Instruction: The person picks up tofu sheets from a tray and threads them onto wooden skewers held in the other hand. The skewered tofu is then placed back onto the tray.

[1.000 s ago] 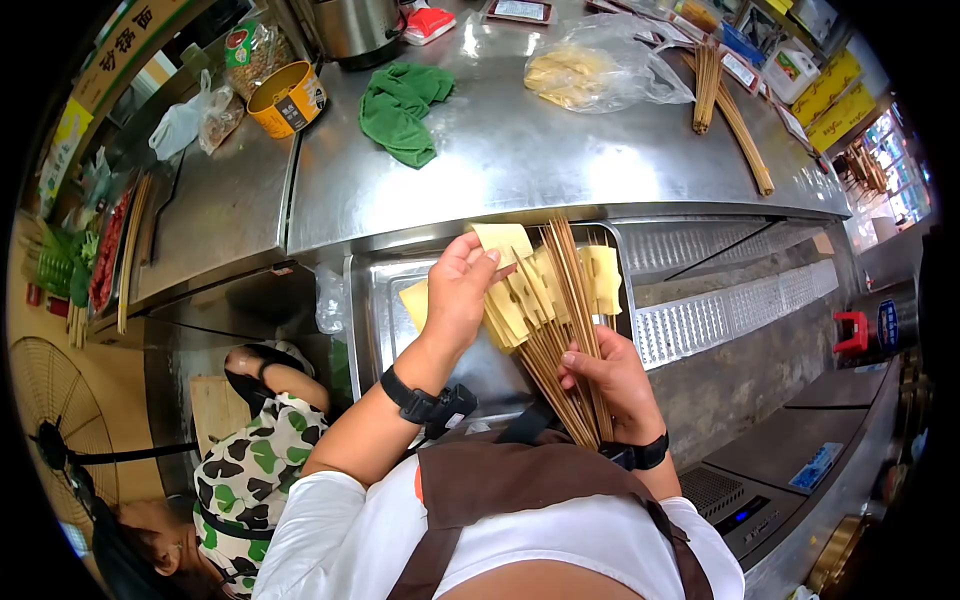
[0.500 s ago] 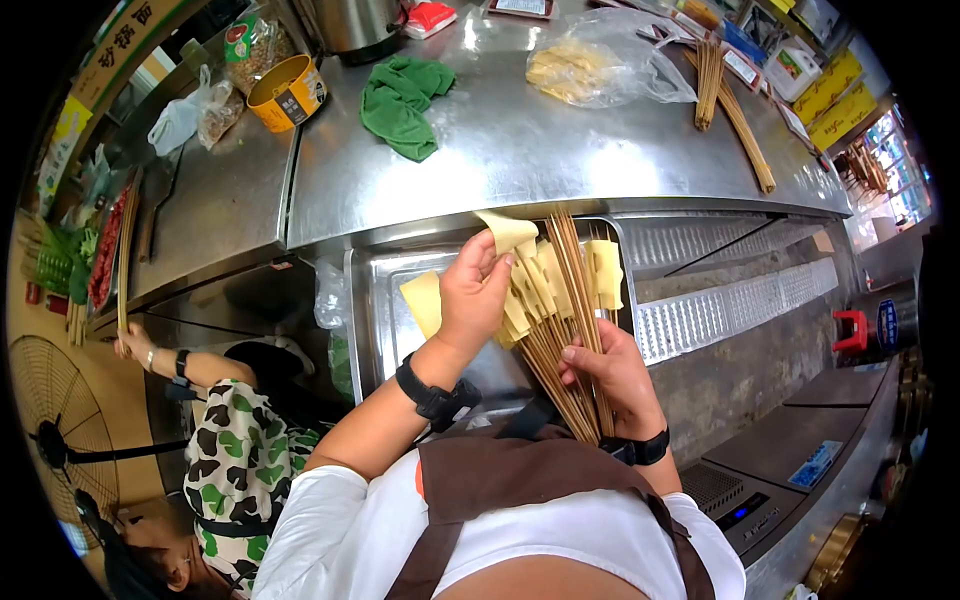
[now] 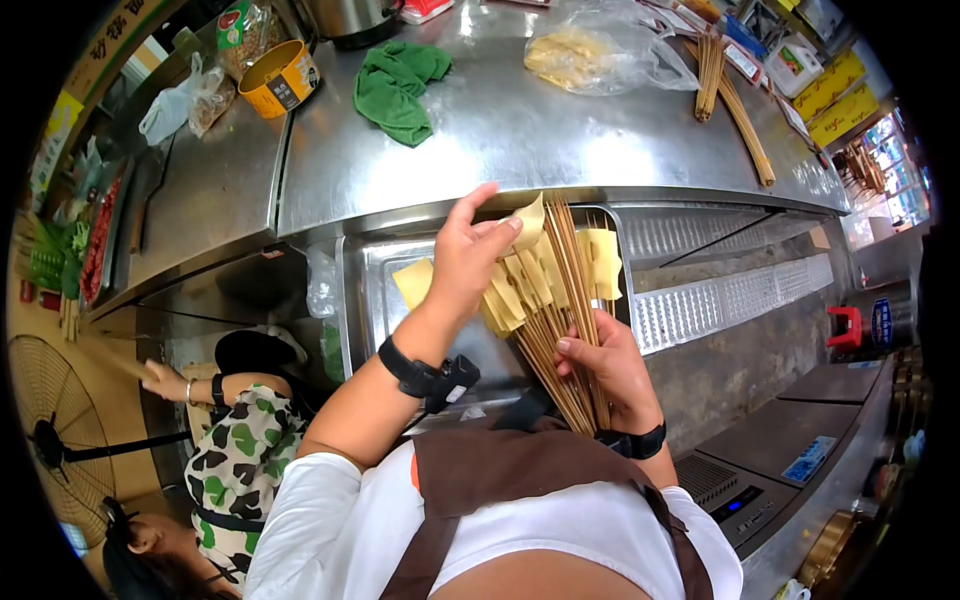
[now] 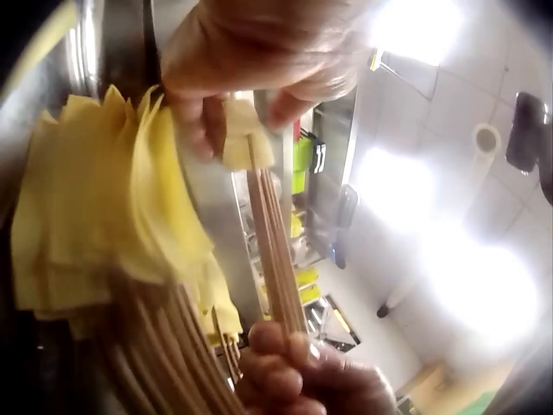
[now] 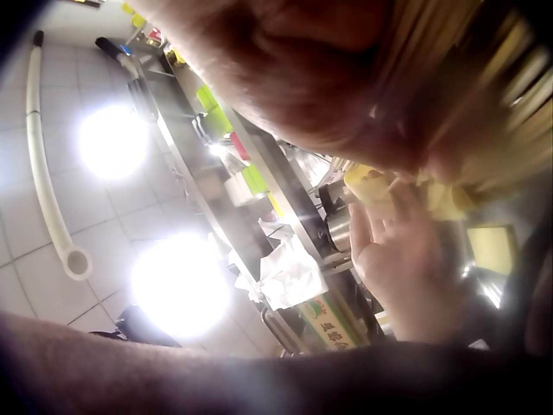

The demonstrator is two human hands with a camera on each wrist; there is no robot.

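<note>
My left hand (image 3: 465, 258) pinches a folded yellow tofu sheet (image 3: 529, 226) between thumb and fingers, with the index finger stretched past it. In the left wrist view the tip of a skewer meets that folded sheet (image 4: 246, 143). A bundle of thin wooden skewers (image 3: 574, 270) stands in my right hand (image 3: 612, 372), gripped by thumb and curled fingers. Beside it, several skewered tofu sheets (image 3: 503, 302) lie fanned out in a metal tray (image 3: 372, 310), their sticks pointing toward my apron. Another tofu sheet (image 3: 412, 282) lies at the tray's left, partly behind my forearm.
Beyond the tray runs a steel counter (image 3: 480, 150) with a green cloth (image 3: 398, 92), a plastic bag of yellow food (image 3: 575, 58) and skewer bundles (image 3: 709, 75). A yellow tub (image 3: 279, 80) stands left. Another person (image 3: 240, 440) works at lower left, near a fan (image 3: 58, 400).
My left hand has brought the tofu sheet to the right, close against the skewer bundle, and its index finger has straightened. My right hand keeps its grip. The other person's arm has reached out.
</note>
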